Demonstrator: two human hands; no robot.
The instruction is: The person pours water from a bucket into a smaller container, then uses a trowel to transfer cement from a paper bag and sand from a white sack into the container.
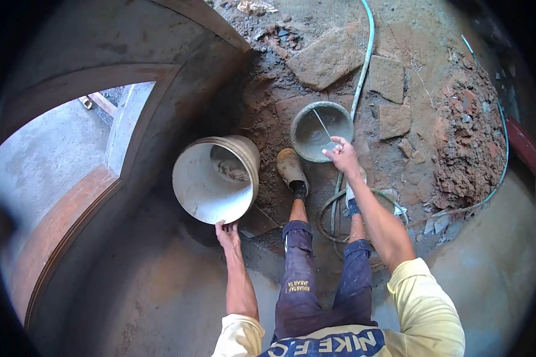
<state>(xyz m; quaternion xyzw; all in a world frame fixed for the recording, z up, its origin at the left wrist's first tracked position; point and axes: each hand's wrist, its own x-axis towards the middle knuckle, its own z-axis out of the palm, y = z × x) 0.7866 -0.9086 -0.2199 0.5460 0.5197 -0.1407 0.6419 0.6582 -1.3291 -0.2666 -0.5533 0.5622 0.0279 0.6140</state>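
My left hand [228, 234] is closed on the near rim of a large whitish bucket [208, 202]. That bucket is tilted with its mouth toward me, and a little grey residue shows at its bottom. My right hand [343, 157] pinches the thin wire handle [323, 124] of a smaller grey bucket [298, 140]. The smaller one stands on the dirt just beyond my feet, its inside coated grey; what it contains is hard to make out.
A pale green hose [363, 77] runs past the small bucket and coils by my right foot. Flat stone slabs [327, 59] lie beyond it. A mound of reddish soil [467, 143] rises on the right. A wall with a wood-framed opening [65, 217] borders the left.
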